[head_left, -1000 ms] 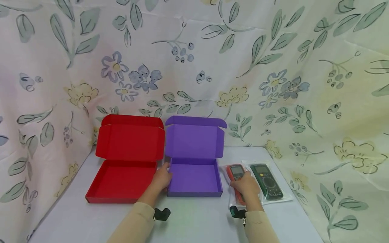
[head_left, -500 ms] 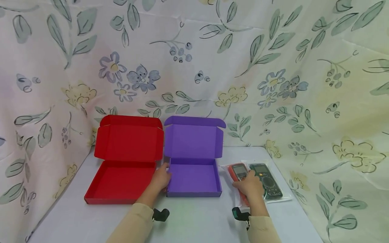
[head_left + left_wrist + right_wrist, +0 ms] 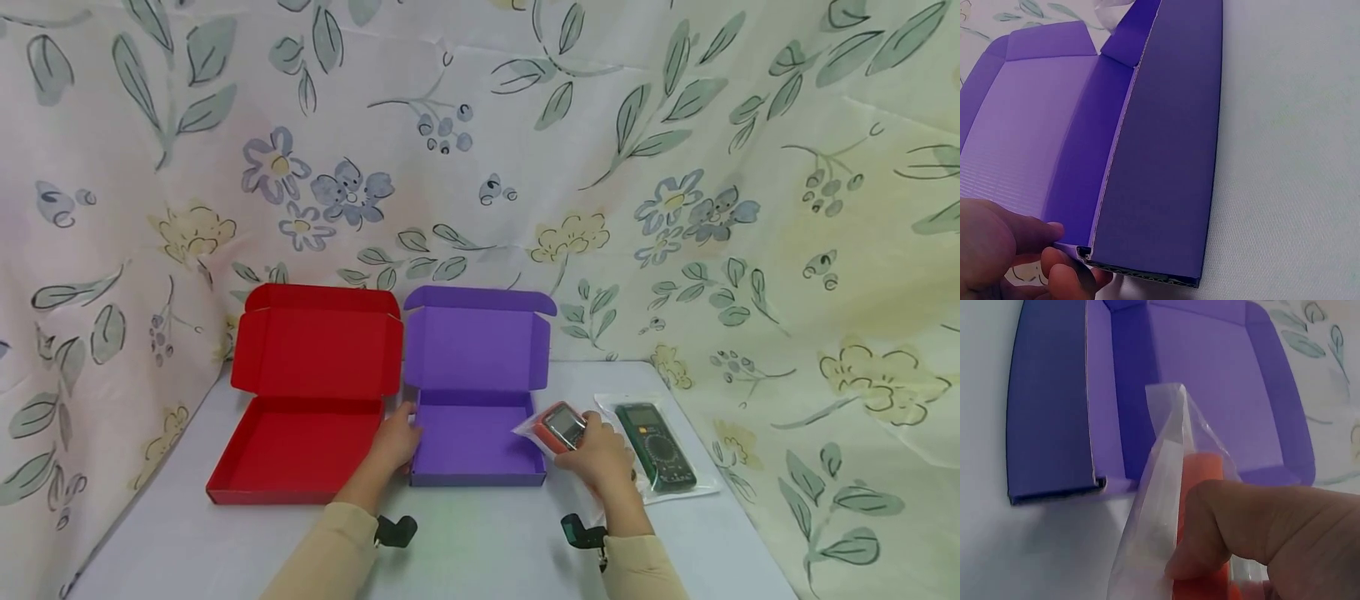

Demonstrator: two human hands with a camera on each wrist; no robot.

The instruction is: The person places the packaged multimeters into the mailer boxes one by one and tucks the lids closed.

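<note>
My right hand (image 3: 606,457) grips an orange-red multimeter (image 3: 561,423) sealed in a clear plastic bag. The meter is tilted, its screen end toward the right wall of the open purple box (image 3: 478,481). In the right wrist view, the bag's loose corner (image 3: 1169,415) overlaps the box, and the thumb (image 3: 1200,531) presses along the orange side. My left hand (image 3: 395,437) pinches the purple box's left wall; the left wrist view has its thumb (image 3: 1035,232) inside and fingers outside. The lower half of the meter is hidden by the right hand.
An open red box (image 3: 277,497) stands left of the purple one, lid raised. A green multimeter (image 3: 658,448) in a clear bag lies on the white table (image 3: 480,550), right of my right hand. Floral cloth (image 3: 465,208) hangs behind.
My right hand has lifted the orange-red multimeter away from its place beside the green one and carried it left, up to the purple box. The left hand keeps its hold.
</note>
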